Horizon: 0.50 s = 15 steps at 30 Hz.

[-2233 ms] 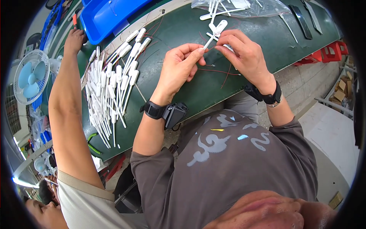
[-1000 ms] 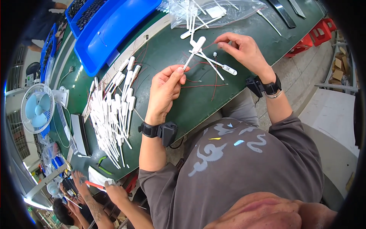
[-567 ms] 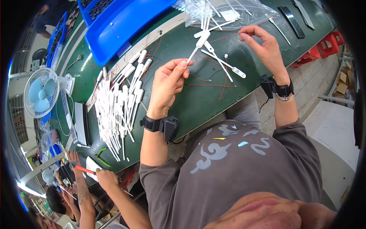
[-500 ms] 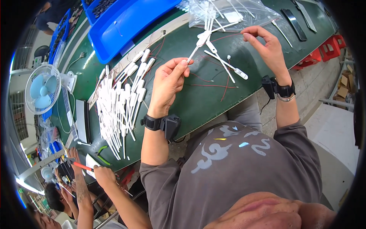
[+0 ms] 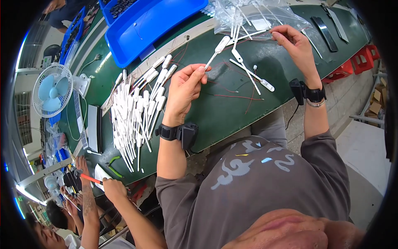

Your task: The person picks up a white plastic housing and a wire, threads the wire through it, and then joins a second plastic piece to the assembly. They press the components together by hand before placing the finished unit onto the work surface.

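My left hand (image 5: pixel 184 89) is closed, with thumb and forefinger pinching the thin stem of a white plastic stick with an oval paddle head (image 5: pixel 222 44). The head points up and to the right, above the green table. Over the table's right part, my right hand (image 5: pixel 296 50) has its thumb and forefinger together at the end of a thin red wire that runs toward the held stick. Between and below the hands lie two crossed white sticks (image 5: pixel 251 75), a small white piece (image 5: pixel 255 67) and loose red wires (image 5: pixel 236 96).
A large heap of white sticks (image 5: pixel 134 116) covers the table's left part. Behind are a blue tray (image 5: pixel 145 31) and a clear plastic bag (image 5: pixel 286 18) with more sticks. A fan (image 5: pixel 52 91) stands far left. A co-worker's hands (image 5: pixel 114 189) hold a red-handled tool at lower left.
The view has shifted slightly, moving the scene right and down. The held stick's paddle head now shows clear of the sticks behind it. Both hands keep their pinches.
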Each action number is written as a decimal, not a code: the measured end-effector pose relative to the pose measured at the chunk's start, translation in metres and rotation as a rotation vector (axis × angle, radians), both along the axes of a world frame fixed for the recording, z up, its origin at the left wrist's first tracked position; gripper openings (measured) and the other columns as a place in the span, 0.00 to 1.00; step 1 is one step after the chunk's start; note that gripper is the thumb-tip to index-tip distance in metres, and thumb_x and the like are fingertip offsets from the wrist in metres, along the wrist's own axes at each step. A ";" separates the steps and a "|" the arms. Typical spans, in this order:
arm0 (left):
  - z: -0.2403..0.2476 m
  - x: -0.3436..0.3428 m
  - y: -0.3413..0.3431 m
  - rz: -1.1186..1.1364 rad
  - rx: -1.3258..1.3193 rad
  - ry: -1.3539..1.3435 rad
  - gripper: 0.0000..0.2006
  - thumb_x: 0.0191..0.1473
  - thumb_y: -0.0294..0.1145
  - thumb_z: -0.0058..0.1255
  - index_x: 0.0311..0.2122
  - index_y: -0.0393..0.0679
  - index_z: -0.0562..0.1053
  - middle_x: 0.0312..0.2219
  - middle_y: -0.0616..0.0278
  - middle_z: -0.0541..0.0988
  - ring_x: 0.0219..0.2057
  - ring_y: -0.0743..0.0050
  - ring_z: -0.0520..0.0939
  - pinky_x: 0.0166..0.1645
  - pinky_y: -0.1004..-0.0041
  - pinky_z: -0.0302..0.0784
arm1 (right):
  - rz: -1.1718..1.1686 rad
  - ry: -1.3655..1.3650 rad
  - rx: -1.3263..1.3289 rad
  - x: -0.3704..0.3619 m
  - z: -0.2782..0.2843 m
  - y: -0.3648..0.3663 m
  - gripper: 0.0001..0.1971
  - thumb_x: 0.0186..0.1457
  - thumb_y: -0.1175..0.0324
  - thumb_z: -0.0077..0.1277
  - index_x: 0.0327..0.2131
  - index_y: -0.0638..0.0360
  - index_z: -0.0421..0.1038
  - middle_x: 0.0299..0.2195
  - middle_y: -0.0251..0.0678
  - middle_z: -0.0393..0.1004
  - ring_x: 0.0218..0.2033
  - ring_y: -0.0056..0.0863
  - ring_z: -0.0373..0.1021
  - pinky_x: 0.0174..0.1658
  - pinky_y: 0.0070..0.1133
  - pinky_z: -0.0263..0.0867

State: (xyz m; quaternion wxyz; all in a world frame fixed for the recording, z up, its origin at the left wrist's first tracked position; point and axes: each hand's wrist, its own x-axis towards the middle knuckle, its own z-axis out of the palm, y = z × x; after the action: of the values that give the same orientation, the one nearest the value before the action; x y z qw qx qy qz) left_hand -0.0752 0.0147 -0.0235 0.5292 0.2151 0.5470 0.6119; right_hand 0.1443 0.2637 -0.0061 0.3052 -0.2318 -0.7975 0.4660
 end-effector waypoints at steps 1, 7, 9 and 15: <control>0.000 0.000 0.000 0.001 0.000 0.001 0.12 0.62 0.35 0.49 0.43 0.36 0.74 0.22 0.74 0.71 0.14 0.98 0.55 0.17 0.88 0.45 | 0.001 -0.002 -0.006 0.001 0.000 -0.001 0.09 0.61 0.68 0.51 0.40 0.62 0.75 0.32 0.24 0.74 0.34 0.11 0.66 0.39 0.11 0.62; -0.002 0.000 0.001 -0.011 0.019 -0.022 0.12 0.62 0.35 0.49 0.43 0.36 0.74 0.24 0.71 0.75 0.14 0.95 0.60 0.17 0.87 0.52 | -0.005 -0.021 -0.027 0.005 0.000 -0.006 0.10 0.60 0.67 0.51 0.40 0.62 0.75 0.32 0.24 0.74 0.34 0.11 0.67 0.39 0.11 0.62; -0.006 0.001 0.002 0.016 0.013 0.039 0.13 0.62 0.35 0.49 0.43 0.36 0.74 0.28 0.65 0.78 0.17 0.90 0.68 0.21 0.86 0.62 | -0.013 -0.041 -0.006 0.004 -0.001 -0.007 0.09 0.60 0.67 0.51 0.41 0.62 0.75 0.33 0.25 0.74 0.35 0.12 0.68 0.40 0.12 0.62; -0.009 0.007 0.004 0.052 0.017 0.014 0.13 0.61 0.36 0.48 0.44 0.37 0.72 0.34 0.54 0.82 0.27 0.76 0.81 0.32 0.79 0.77 | -0.264 -0.005 0.605 -0.015 -0.007 -0.024 0.09 0.58 0.71 0.51 0.42 0.60 0.75 0.38 0.32 0.77 0.42 0.26 0.72 0.46 0.20 0.65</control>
State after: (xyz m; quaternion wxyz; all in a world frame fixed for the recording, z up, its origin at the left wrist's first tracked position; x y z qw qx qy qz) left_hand -0.0683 0.0187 -0.0322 0.5073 0.2095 0.5509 0.6287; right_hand 0.1290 0.2401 -0.0128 0.4162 -0.2332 -0.8635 0.1640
